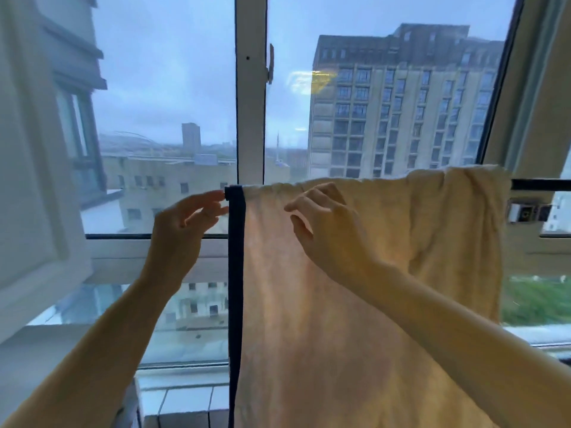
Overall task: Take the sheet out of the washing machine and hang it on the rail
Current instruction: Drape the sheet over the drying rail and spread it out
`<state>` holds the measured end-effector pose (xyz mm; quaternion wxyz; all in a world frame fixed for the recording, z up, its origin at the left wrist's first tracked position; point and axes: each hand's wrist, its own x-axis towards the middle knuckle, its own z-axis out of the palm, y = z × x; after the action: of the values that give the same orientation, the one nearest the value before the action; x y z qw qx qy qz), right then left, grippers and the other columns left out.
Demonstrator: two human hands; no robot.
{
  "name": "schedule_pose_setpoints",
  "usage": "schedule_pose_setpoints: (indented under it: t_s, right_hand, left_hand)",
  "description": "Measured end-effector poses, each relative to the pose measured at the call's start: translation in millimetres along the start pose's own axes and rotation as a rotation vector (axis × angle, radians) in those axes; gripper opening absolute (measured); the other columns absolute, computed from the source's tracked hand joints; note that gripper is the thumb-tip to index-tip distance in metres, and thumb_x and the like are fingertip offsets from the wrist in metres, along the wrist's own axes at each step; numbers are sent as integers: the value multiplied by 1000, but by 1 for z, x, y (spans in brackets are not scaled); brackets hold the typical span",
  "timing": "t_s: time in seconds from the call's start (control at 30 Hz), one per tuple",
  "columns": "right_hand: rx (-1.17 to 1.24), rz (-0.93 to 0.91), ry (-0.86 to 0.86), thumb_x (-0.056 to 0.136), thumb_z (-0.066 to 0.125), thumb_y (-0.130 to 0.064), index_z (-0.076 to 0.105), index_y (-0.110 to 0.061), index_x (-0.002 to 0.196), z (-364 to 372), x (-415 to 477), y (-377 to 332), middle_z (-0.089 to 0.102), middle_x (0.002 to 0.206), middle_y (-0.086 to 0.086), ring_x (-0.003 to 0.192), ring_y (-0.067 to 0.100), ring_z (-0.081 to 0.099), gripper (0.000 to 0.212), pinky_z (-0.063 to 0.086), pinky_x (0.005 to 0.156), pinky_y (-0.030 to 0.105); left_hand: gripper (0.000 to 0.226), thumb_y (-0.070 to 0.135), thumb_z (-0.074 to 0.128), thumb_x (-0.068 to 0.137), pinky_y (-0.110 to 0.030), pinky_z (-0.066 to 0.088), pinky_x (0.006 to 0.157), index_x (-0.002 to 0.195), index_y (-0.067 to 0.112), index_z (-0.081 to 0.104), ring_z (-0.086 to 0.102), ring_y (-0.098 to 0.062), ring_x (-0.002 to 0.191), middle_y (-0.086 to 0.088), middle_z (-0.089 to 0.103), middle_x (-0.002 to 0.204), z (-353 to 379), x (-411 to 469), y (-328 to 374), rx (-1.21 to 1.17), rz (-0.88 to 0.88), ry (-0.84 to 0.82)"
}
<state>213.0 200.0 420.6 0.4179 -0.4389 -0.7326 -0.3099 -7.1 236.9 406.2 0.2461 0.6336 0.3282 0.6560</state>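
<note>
Left hand [185,222]: raised at the sheet's left edge, fingers loosely spread, thumb and forefinger tips at the dark border near its top; a real pinch cannot be told.
Right hand [324,223]: raised in front of the cloth just under the rail line, back toward the camera, fingers curled and slightly parted, gripping nothing visible.
Sheet [355,288]: pale yellow, draped over the rail, hanging straight down in front of the window; lit from behind; bunched into folds toward the right.
Dark border [236,273]: navy strip down the sheet's left edge, hanging vertically, top at rail level.
Rail [540,184]: thin black bar, horizontal, showing bare only to the right of the sheet.
Window frame [251,118]: white upright behind the sheet's left edge, glass panes on both sides.
Tiled sill [182,403]: white tiles low down, left of the cloth.
Apartment block [401,103]: tall, grey, many windows, beyond the right pane.
Sky [163,57]: overcast, blue-grey, above low rooftops.
</note>
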Motion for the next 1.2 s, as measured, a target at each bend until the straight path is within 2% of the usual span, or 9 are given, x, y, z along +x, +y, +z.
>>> schedule_pose_setpoints:
  t_s: [0.1, 0.23, 0.4, 0.6, 0.8, 0.97, 1.07, 1.13, 1.2]
  right_hand:
    - [-73, -36, -125, 88, 64, -23, 65, -13, 111, -7, 23, 20, 64, 111, 2, 109, 22, 51, 26, 49, 91, 35]
    - [-36, 22, -257, 95, 53, -33, 55, -15, 126, -13, 45, 36, 56, 126, 3, 116, 20, 50, 36, 42, 98, 36]
    - [84, 110, -410, 99, 37, -32, 60, -17, 91, -22, 55, 54, 64, 93, 1, 80, 21, 60, 29, 49, 79, 41]
    - [166, 129, -411, 93, 49, -27, 62, -19, 94, -22, 54, 80, 67, 88, -3, 79, 16, 62, 16, 54, 75, 41]
    - [192, 230, -283, 95, 49, -24, 61, -16, 90, -24, 57, 97, 66, 85, 0, 76, 18, 62, 15, 54, 74, 41]
    - [129, 317, -311, 96, 48, -25, 60, -18, 93, -47, 60, 130, 65, 87, 0, 79, 18, 62, 15, 53, 76, 41]
    - [156, 260, -368, 94, 54, -25, 65, -20, 96, -58, 56, 141, 66, 88, -5, 81, 11, 62, 12, 53, 79, 29]
    - [189, 226, -427, 94, 56, -25, 64, -20, 100, -68, 53, 148, 63, 86, -12, 79, 3, 60, 11, 46, 72, 11]
    - [172, 203, -452, 95, 54, -26, 64, -21, 101, -77, 48, 156, 63, 86, -13, 77, -4, 57, 13, 41, 66, 6]
  left_hand:
    - [24, 23, 62, 91, -27, 52, 91, 113, 17, 69, 68, -11, 100, -1, 71, 110, 8, 3, 8, 147, 42, 65]
    - [25, 18, 62, 91, -1, 43, 76, 113, 10, 69, 63, -13, 97, -2, 66, 115, 20, 13, 16, 447, 186, 96]
    - [18, 16, 64, 89, -3, 39, 75, 103, 9, 73, 59, -6, 82, -1, 71, 100, 34, 28, 29, 723, 363, -52]
    - [15, 15, 63, 90, 0, 41, 75, 100, 14, 74, 58, 3, 76, 9, 69, 94, 44, 36, 26, 736, 407, -104]
    - [13, 12, 61, 91, -6, 39, 76, 93, 12, 73, 57, -4, 75, 4, 69, 86, 55, 44, 20, 733, 441, -70]
    - [12, 14, 60, 92, -7, 43, 71, 92, 12, 72, 58, -3, 71, 6, 67, 82, 71, 49, 22, 751, 472, -142]
    - [14, 15, 57, 94, -23, 52, 72, 85, 13, 68, 58, -10, 71, 3, 66, 79, 83, 49, 25, 819, 444, -103]
    - [20, 15, 51, 96, -33, 54, 73, 81, 12, 64, 58, -12, 69, 1, 65, 78, 84, 47, 28, 890, 334, -54]
    - [21, 12, 49, 96, -35, 53, 76, 84, 9, 65, 58, -15, 71, -5, 67, 81, 86, 44, 36, 974, 271, 3]
